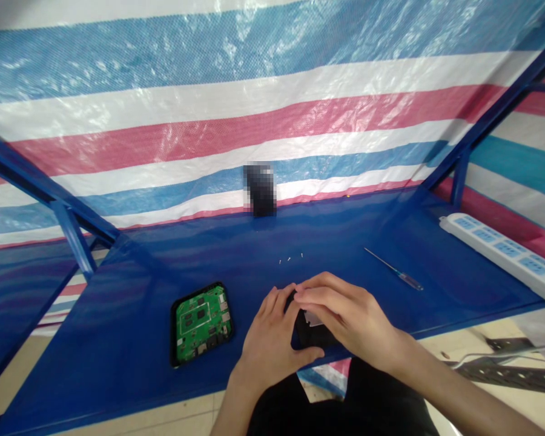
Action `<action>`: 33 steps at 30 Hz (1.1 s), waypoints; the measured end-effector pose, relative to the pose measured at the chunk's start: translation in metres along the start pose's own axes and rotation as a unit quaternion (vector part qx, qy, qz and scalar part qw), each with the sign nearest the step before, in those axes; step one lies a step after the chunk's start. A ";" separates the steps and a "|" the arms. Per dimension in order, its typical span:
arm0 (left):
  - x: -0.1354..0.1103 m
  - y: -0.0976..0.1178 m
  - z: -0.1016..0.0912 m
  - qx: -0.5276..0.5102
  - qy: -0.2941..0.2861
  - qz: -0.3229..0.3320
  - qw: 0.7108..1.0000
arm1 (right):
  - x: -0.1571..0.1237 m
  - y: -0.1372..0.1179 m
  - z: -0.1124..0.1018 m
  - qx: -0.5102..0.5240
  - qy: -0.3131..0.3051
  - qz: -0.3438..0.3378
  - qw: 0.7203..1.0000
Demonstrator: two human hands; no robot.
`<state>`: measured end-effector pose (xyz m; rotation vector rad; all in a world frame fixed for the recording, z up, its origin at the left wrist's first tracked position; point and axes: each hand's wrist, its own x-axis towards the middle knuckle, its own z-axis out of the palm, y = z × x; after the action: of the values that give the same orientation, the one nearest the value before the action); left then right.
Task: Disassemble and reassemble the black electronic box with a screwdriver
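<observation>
**L hand, R hand closed on black plastic part**

Hands together, both around the part at near edge of blue bench; pale patch shows on it under R hand. Green PCB sits in black housing, just left of L hand. 3 tiny screws lie ahead of hands, thin screwdriver to their right. White power strip on R side of bench; blurred dark object at far edge by striped tarp.
</observation>
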<state>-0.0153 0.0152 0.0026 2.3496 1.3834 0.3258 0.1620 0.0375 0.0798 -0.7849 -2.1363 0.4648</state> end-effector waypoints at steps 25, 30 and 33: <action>0.002 0.002 -0.003 -0.005 -0.009 -0.001 1.000 | 0.001 -0.009 -0.003 -0.034 -0.008 -0.003 0.999; 0.001 0.001 -0.002 -0.007 -0.002 -0.005 1.000 | -0.002 -0.006 -0.003 -0.032 -0.011 0.017 0.999; 0.001 0.001 0.000 -0.010 -0.005 -0.002 1.000 | -0.004 -0.004 -0.001 -0.020 -0.002 0.014 1.000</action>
<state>-0.0147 0.0156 0.0033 2.3285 1.3744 0.3261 0.1634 0.0323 0.0807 -0.8387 -2.1470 0.4407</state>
